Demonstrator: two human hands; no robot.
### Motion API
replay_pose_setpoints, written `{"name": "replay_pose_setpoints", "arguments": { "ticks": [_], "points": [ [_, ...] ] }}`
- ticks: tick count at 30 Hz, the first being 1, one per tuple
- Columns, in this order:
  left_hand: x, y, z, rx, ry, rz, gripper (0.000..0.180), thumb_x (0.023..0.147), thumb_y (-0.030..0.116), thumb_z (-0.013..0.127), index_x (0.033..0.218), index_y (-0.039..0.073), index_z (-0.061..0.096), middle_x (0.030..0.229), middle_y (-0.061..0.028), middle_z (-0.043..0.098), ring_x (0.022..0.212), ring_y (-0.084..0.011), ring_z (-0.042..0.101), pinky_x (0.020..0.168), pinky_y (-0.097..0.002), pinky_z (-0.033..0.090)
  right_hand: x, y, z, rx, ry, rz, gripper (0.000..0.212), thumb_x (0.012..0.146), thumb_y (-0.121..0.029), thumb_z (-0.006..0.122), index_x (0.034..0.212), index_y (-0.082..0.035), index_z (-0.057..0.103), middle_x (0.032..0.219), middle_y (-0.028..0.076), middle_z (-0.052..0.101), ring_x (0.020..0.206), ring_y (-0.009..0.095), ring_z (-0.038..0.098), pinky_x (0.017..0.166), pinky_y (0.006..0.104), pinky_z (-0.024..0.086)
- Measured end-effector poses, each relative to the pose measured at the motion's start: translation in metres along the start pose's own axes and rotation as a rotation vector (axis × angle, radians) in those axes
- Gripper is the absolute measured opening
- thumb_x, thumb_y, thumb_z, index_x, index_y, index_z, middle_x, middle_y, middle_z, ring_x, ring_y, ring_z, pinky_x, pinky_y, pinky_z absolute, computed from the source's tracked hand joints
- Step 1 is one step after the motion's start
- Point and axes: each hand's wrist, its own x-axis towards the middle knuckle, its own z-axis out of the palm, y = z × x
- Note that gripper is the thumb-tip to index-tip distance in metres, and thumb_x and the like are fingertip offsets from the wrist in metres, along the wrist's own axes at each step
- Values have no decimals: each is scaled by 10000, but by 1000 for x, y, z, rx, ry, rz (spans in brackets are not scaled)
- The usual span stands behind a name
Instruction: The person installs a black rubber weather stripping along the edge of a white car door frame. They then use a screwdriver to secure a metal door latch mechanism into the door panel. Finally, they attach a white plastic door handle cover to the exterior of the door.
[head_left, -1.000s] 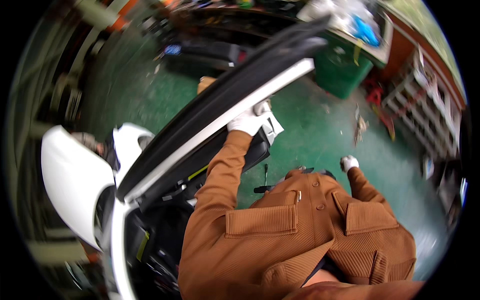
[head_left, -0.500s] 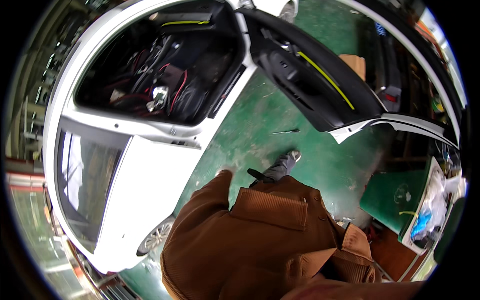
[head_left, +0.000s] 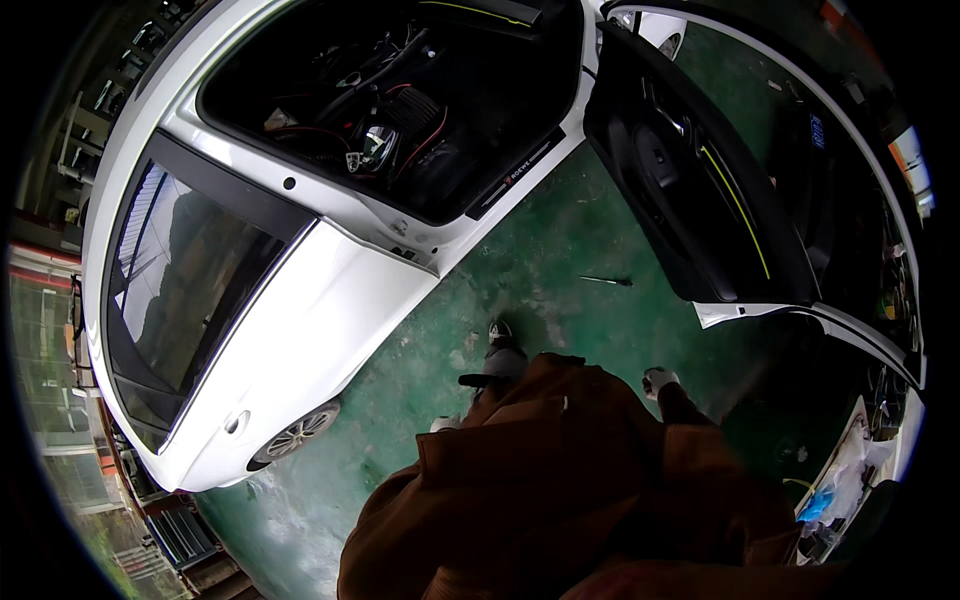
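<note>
My right hand, in a pale glove, hangs over the green floor with its fingers curled in. Whether anything sits inside them is hidden. Only a bit of my left hand, also pale-gloved, shows beside the brown jacket; its fingers are covered. Both hands are apart from the white car at left. The car's front door, black inside with a yellow strip, stands wide ahead. On the floor between car and door lies a thin tool with a dark end.
A shiny object lies on the dark, red-piped seat. The car's rear door is closed, with a wheel below it. At far right are a clear plastic bag and a blue item. My shoe is on the floor.
My right hand has come into view at right. My left hand has drawn back toward my body. The view has shifted, and my other foot is now forward.
</note>
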Motion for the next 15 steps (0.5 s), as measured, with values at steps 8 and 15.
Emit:
{"name": "replay_pose_setpoints", "arguments": {
  "ticks": [8,15],
  "points": [
    [-13,124,-241,-819,287,586,542,964,401,758,1269,-45,714,1195,-170,769,1047,-283,735,980,-383,547,-33,-118,181,-126,-19,-186,157,976,-32,611,863,-108,534,714,72,538,535,175,427,455,346,312],
    [-186,186,-524,-992,688,1381,334,1080,183,637,1322,-46,656,1241,-181,737,1114,-264,718,1044,-377,560,-50,-133,292,-905,85,-555,334,916,-393,682,1043,-98,773,1000,133,771,977,325,723,875,444,561]
  ]
}}
